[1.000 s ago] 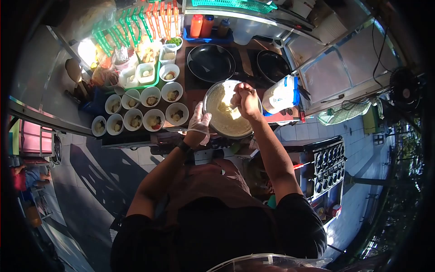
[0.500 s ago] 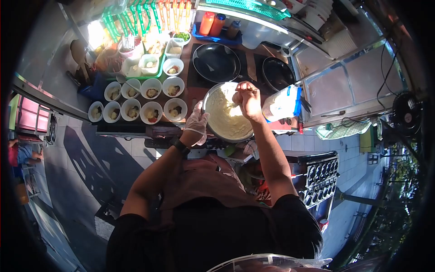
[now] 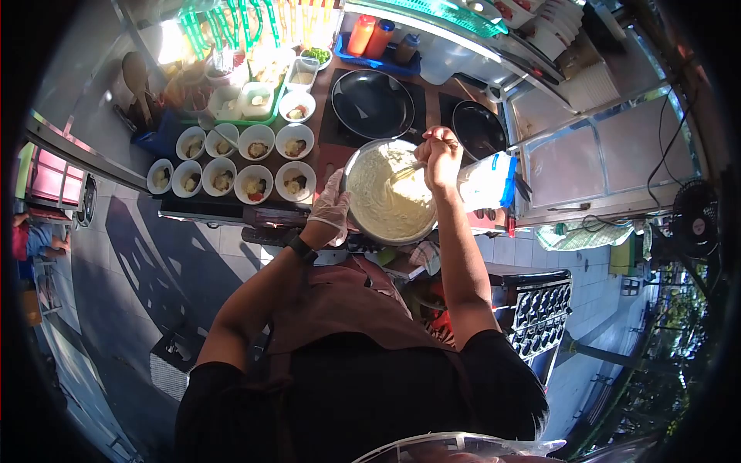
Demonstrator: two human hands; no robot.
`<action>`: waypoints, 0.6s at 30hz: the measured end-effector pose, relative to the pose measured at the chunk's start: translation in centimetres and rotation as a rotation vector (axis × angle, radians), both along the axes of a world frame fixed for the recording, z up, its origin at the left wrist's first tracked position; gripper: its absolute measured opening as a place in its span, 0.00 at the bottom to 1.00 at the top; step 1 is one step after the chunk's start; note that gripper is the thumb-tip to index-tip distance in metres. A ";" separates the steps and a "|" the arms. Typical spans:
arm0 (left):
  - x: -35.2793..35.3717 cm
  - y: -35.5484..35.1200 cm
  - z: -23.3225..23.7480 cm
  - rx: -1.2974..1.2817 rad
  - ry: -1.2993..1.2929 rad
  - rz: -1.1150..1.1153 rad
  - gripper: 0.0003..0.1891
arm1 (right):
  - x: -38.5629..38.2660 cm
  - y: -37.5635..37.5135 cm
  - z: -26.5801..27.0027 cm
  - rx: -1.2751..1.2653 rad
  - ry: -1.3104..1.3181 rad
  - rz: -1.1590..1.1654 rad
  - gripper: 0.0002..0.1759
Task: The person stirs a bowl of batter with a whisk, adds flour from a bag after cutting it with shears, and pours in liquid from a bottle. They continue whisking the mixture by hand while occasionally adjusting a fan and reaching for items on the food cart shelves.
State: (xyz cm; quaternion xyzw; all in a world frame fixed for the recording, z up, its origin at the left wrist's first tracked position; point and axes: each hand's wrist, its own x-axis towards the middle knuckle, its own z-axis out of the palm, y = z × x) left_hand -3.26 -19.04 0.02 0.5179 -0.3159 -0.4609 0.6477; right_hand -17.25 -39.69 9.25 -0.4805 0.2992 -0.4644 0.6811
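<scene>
A large metal mixing bowl (image 3: 366,226) holds thick pale-yellow batter (image 3: 382,202), its surface marked with swirls. My left hand (image 3: 331,210), in a clear plastic glove, grips the bowl's left rim. In the batter, toward the right side, stands a whisk (image 3: 403,174), tilted, its wires partly sunk. My bare right hand (image 3: 441,160) is closed round the whisk's handle above the bowl's upper right rim; most of the handle is hidden by the fingers.
Left of the bowl, several white cups (image 3: 255,185) with fillings stand in rows. Behind are a large frying pan (image 3: 372,104), a smaller pan (image 3: 477,127) and sauce bottles (image 3: 360,35). A white-and-blue bag (image 3: 482,184) stands right of the bowl.
My right hand has moved slightly up and right with the whisk, whose wires now show in the batter. My left hand stays on the rim. The whole view has shifted a little.
</scene>
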 end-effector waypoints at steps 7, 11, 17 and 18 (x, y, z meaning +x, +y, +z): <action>0.1 -0.1 -1.2 0.028 -0.144 0.005 0.28 | -0.4 -0.4 1.0 -0.022 -0.041 -0.077 0.12; 0.5 0.0 0.1 0.095 -0.186 -0.009 0.29 | -0.3 3.5 -0.2 0.231 0.183 0.262 0.12; 0.0 0.3 -0.6 0.007 0.007 -0.028 0.30 | 0.1 1.5 -0.4 0.084 -0.092 0.035 0.14; 0.2 0.2 -1.4 0.037 -0.071 -0.014 0.30 | -0.1 3.1 -1.4 0.194 -0.007 0.198 0.13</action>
